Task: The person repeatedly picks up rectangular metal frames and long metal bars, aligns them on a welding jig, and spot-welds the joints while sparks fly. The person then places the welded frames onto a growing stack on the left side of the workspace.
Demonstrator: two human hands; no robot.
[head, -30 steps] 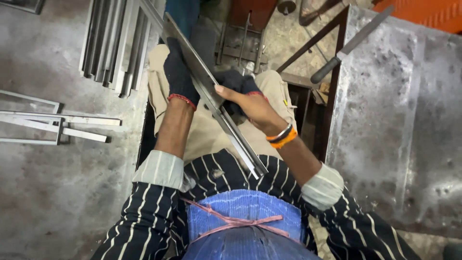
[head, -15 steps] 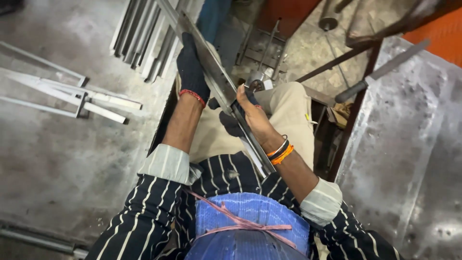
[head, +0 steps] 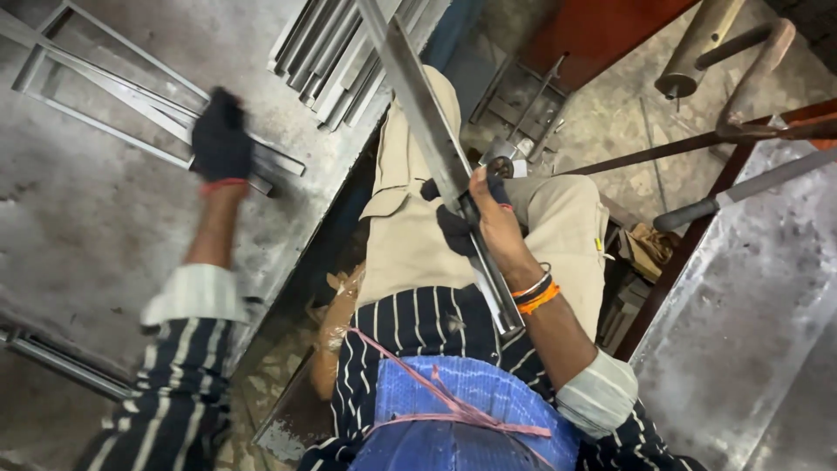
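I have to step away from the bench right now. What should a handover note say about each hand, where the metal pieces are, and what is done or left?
Left hand: gloved, reached out to the left, resting on the flat metal strips lying on the grey table; whether its grip has closed cannot be told.
Right hand: grip closed around the long metal bar, which runs diagonally across the lap, near end at the waist.
More metal lengths are stacked at the table's far edge.
Done: bar is in hand, held by the right alone.
Left: no strip has been lifted from the table yet.
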